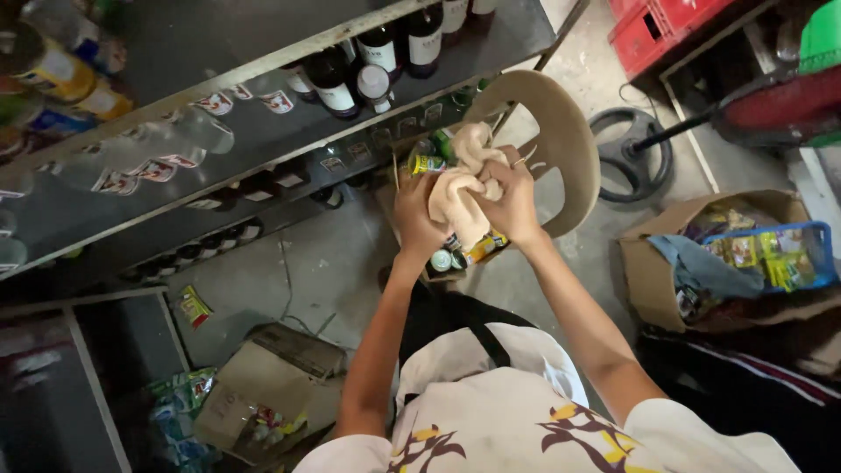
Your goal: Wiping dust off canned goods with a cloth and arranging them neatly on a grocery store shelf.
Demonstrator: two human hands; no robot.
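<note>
Across the upper left, from nine to twelve o'clock, ran grey metal shelving (175,52) carrying dark wine bottles (385,52) and clear plastic bottles (149,149) lying on their sides. A beige plastic chair (569,131) stood at one o'clock, just behind the hands. A cardboard box (653,271) with a blue basket (810,236) of packets sat at three o'clock; a flattened carton (263,385) lay at seven o'clock on the concrete floor. A small box of cans (451,263) sat below the hands, near centre.

Both hands met just above centre around a cream cloth (460,197). Left hand (416,219) was closed on the cloth's lower fold; right hand (512,201) clamped the other side, fingers curled over it. Something appeared bundled inside, likely a can being wiped, though the cloth hid it. Step in hand, as judged: rubbing an item clean. Continuing would call for turning the bundle within the cloth while keeping a firm two-handed hold.
</note>
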